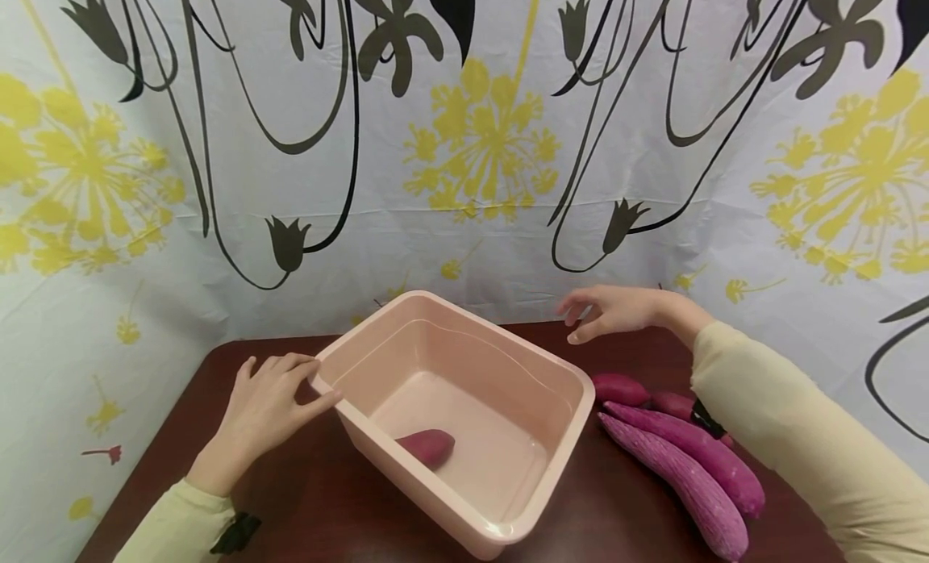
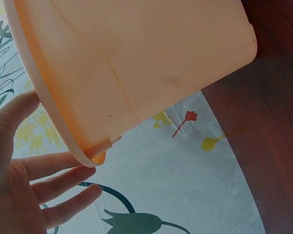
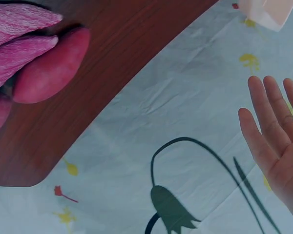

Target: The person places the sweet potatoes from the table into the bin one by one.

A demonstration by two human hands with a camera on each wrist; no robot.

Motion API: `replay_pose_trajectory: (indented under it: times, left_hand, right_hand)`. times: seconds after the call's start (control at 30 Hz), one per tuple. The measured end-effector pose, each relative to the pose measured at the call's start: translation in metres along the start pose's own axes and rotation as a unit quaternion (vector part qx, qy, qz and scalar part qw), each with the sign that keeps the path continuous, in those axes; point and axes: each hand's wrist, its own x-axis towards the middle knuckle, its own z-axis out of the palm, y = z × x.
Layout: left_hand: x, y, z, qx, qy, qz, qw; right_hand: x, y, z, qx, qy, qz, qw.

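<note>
A pink plastic basin (image 1: 472, 498) stands on the dark table, with one reddish-purple sweet potato (image 1: 430, 448) lying inside. My left hand (image 1: 268, 402) touches the basin's rim at its left corner. In the left wrist view its thumb (image 2: 22, 109) and index finger meet the rim while the other fingers extend past the corner. My right hand (image 1: 617, 309) is raised beyond the basin's right side, fingers loosely bent in the head view, holding nothing. Below it lie red sweet potatoes (image 3: 53, 68) and two long purple eggplants (image 1: 682, 474), partly hidden by the right forearm.
The dark reddish-brown table (image 1: 305, 498) has rounded far corners. Behind it hangs a pale cloth (image 1: 450, 248) printed with yellow and dark flowers. Dark straps (image 1: 235, 533) sit at both wrists, over light sleeves.
</note>
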Motion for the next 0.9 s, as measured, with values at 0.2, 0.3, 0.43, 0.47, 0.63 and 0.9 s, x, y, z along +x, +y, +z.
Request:
replay_pose_trajectory:
  times: [0.2,0.3,0.43,0.47,0.63,0.9]
  left_hand:
    - [0.000,0.000,0.000,-0.002,0.000,0.000,1.0000]
    - [0.001,0.000,-0.001,-0.003,-0.001,0.001,1.0000]
    - [0.001,0.000,-0.001,-0.004,-0.003,0.001,1.0000]
    - [0.000,0.000,0.000,-0.004,-0.003,0.001,1.0000]
    - [0.000,-0.002,0.002,-0.009,0.001,0.003,1.0000]
    - [0.000,-0.004,0.003,-0.009,0.007,0.010,0.9999]
  right_hand:
    - [-0.012,0.013,0.002,0.018,0.008,0.013,0.9997]
    - [-0.016,0.019,0.005,0.032,0.010,0.014,0.9993]
    - [-0.024,0.028,0.010,0.026,0.014,0.015,0.9994]
    - [-0.026,0.031,0.011,0.024,0.014,0.017,0.9995]
    - [-0.038,0.048,0.021,0.035,0.007,0.033,0.9988]
    - [-0.055,0.077,0.038,0.040,0.004,0.029,0.9988]
